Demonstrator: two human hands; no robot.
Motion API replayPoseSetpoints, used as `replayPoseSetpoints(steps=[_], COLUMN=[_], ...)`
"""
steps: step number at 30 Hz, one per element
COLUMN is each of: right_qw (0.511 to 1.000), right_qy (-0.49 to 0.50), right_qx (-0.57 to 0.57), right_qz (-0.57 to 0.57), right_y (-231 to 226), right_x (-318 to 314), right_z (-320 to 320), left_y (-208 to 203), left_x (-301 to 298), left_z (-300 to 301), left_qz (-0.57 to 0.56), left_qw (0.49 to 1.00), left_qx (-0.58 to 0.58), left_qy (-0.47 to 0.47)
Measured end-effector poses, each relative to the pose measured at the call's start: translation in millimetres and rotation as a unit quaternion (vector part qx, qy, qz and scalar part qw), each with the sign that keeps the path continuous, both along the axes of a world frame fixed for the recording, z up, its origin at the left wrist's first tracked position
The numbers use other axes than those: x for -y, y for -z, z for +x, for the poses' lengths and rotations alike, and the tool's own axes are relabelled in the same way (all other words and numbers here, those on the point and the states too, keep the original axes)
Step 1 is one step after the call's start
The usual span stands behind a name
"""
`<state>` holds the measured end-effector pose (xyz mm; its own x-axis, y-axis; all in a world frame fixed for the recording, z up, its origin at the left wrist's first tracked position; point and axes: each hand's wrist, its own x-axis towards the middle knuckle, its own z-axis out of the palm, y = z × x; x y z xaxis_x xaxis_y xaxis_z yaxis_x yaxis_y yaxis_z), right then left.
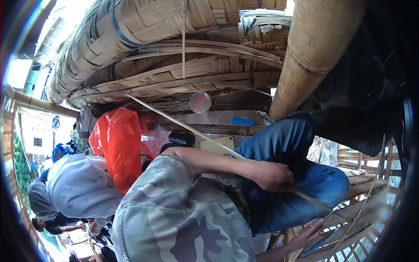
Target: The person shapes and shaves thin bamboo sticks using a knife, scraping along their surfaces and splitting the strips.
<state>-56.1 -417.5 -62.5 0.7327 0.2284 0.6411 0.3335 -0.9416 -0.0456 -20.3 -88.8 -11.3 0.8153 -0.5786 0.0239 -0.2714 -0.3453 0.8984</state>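
The person sits in a camouflage shirt (174, 218) and blue jeans (297, 183), bent over a partly woven bamboo frame (362, 218) at the lower right.

Left hand (274, 176): the forearm crosses the lap from the elbow near the picture's centre, and the hand rests against the jeans at the thigh. Its grip is clenched on a long thin bamboo strip (183, 126). The strip runs on a diagonal from the upper left, below the stacked mats, through this hand and down to the frame at the lower right.

Right hand (307, 235): it comes in from the lower edge with fingers spread — released, holding nothing — and lies flat on the slats of the frame, just beside the strip's lower end.

Surroundings: large woven bamboo mats (144, 48) are rolled and stacked overhead, and a thick bamboo pole (314, 56) leans at the upper right. On a plank ledge (209, 118) behind the knees lie a round clear lid (200, 102), a blue comb (242, 122), a dark phone (181, 139) and a pale flat case (218, 145). A red plastic bag (118, 144) sits to the left — beside it, a second person in a grey hooded top (80, 185).
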Motion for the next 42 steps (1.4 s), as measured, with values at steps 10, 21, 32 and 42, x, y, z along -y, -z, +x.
replayPoseSetpoints(steps=[10, 21, 32, 42], right_qw=[0.834, 0.904, 0.935, 0.914], right_qy=[0.297, 0.090, 0.089, 0.070], right_qx=[-0.318, -0.256, -0.226, -0.269], right_qz=[0.339, 0.330, 0.259, 0.294], right_y=[-69, -76, -52, -62], right_x=[-14, -59, -15, -4], right_z=[12, 2, -7, 3], left_y=[-32, -31, -42, -44], left_x=[7, 40, 51, 43], left_z=[-9, -5, -3, -6], left_qz=[0.096, 0.164, 0.166, 0.165], left_qw=[0.990, 0.982, 0.978, 0.980], left_qx=[-0.094, 0.034, 0.087, 0.045], left_qy=[-0.047, -0.086, -0.088, -0.098])
